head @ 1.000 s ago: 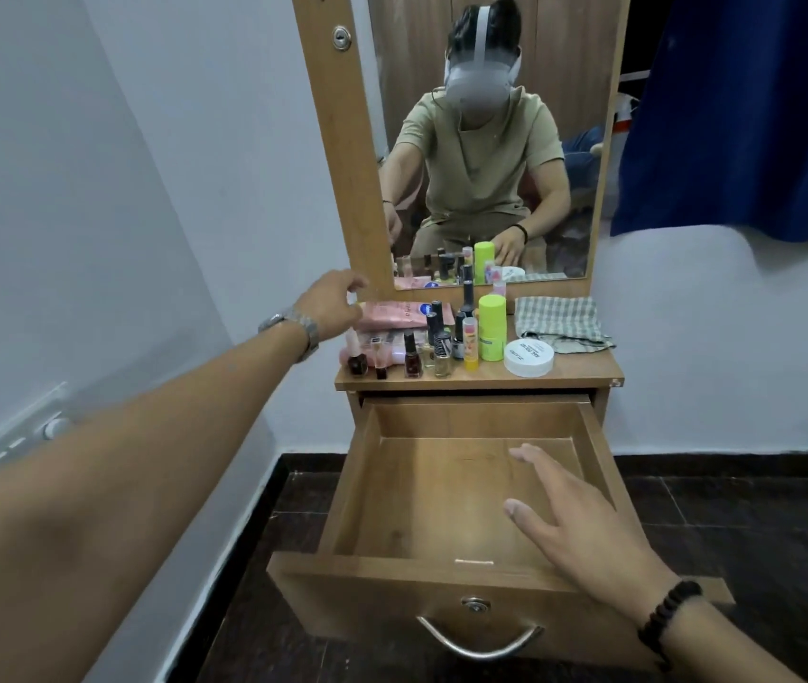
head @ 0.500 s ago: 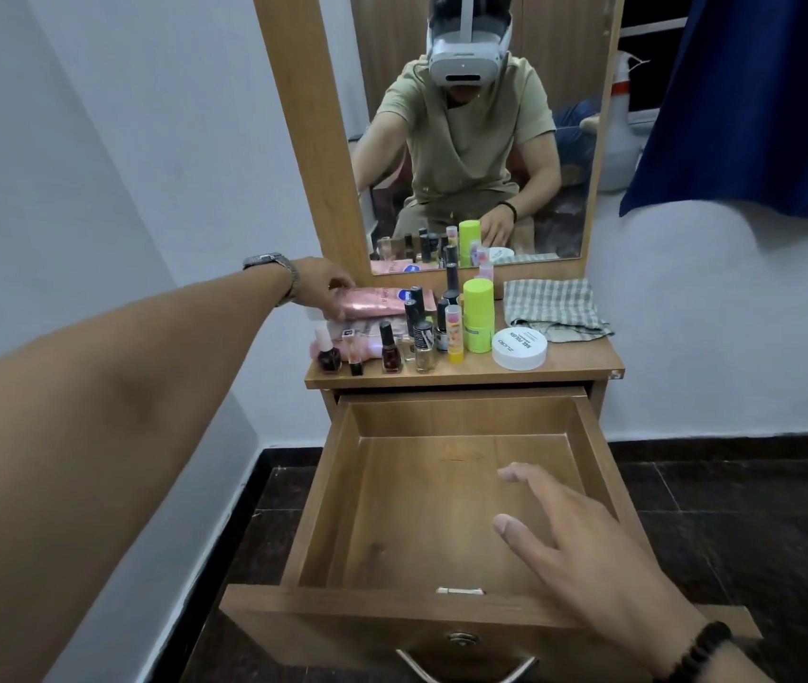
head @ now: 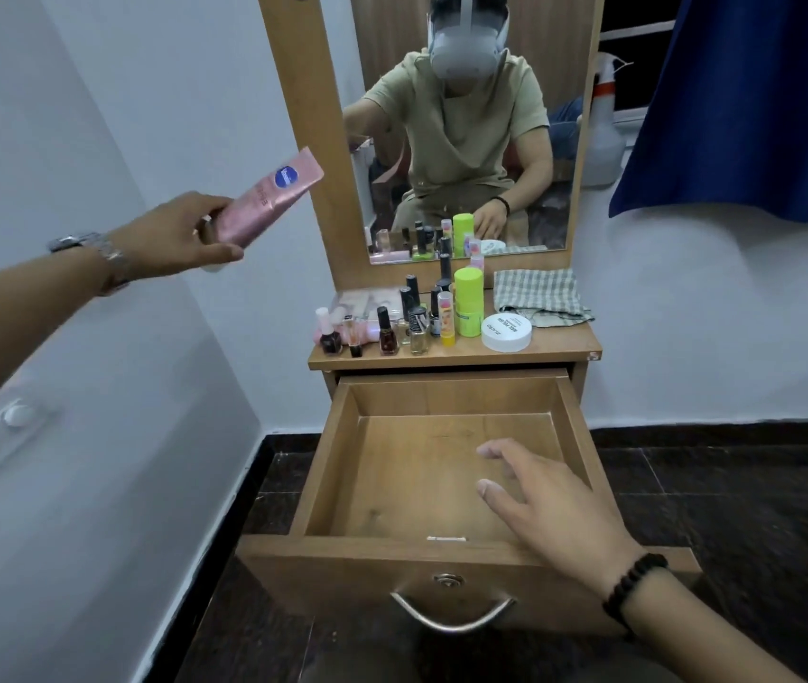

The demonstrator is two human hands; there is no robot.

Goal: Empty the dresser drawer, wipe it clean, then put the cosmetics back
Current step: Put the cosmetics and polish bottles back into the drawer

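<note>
The wooden dresser drawer (head: 328,465) stands pulled out with nothing inside it. My left hand (head: 172,236) holds a pink tube (head: 268,199) with a blue round logo in the air, left of the mirror frame. My right hand (head: 547,502) hovers over the drawer's right front part, fingers relaxed and spread, holding nothing. On the dresser top (head: 559,350) stand several nail polish bottles (head: 387,332), a lime green container (head: 469,300), a small yellow tube (head: 446,320), a white round jar (head: 506,332) and a folded checked cloth (head: 537,295).
A mirror (head: 461,140) rises behind the dresser top and reflects a person. A white wall with a switch plate (head: 17,416) runs along the left. A blue curtain (head: 747,101) hangs at upper right. The floor (head: 737,485) is dark tile.
My left hand has picked the pink tube up from the dresser top and lifted it up and to the left. My right hand stayed over the drawer.
</note>
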